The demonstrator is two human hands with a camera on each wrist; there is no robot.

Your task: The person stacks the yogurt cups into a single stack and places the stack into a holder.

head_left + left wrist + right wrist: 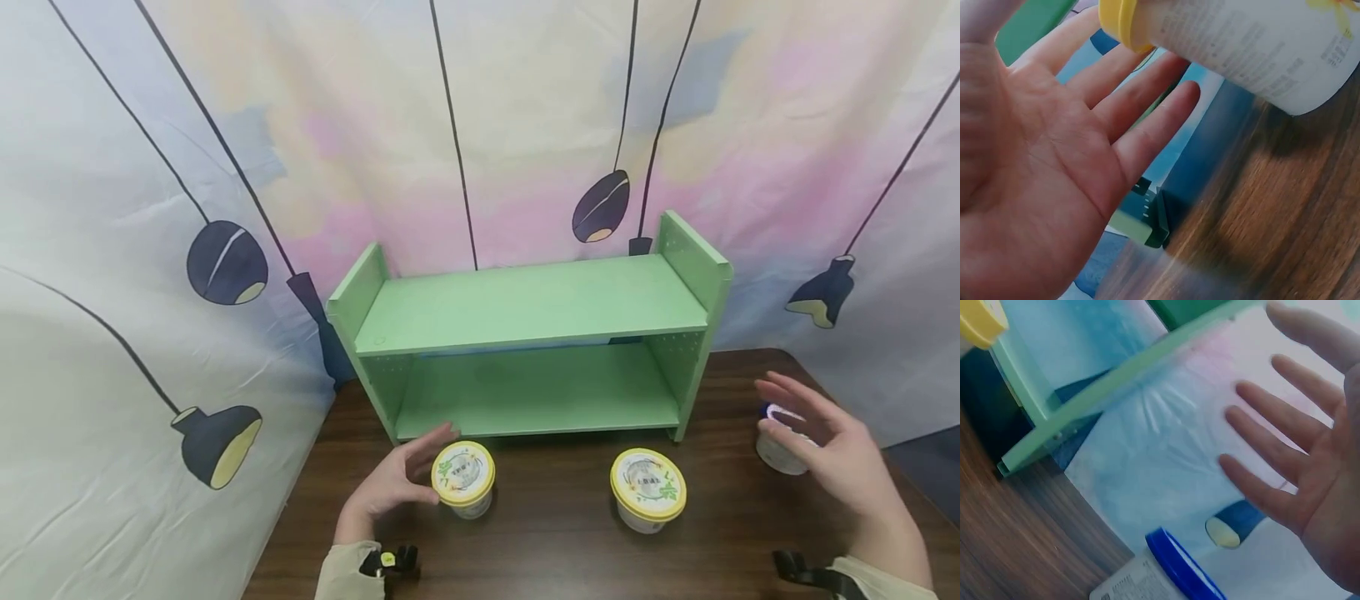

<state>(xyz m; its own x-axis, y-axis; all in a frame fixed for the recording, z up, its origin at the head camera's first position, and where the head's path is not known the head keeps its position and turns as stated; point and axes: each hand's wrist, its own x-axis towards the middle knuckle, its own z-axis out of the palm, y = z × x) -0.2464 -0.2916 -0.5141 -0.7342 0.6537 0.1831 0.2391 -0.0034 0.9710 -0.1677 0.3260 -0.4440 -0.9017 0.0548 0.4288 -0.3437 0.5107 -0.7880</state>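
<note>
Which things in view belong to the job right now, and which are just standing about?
Likely in the job:
yellow tub, close by the left hand, contact unclear
blue-lidded tub, near the right hand

Seemingly just there:
other yellow tub, between the hands, touched by neither
shelf, behind the yellow tubs
cloth, behind the shelf

Print on the tubs [463,480] [648,490] [780,456] is illegible.

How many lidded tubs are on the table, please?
3: a yellow-lidded tub beside the left hand, a second yellow-lidded tub further right, and a blue-lidded tub partly hidden by the right hand in the head view.
</note>
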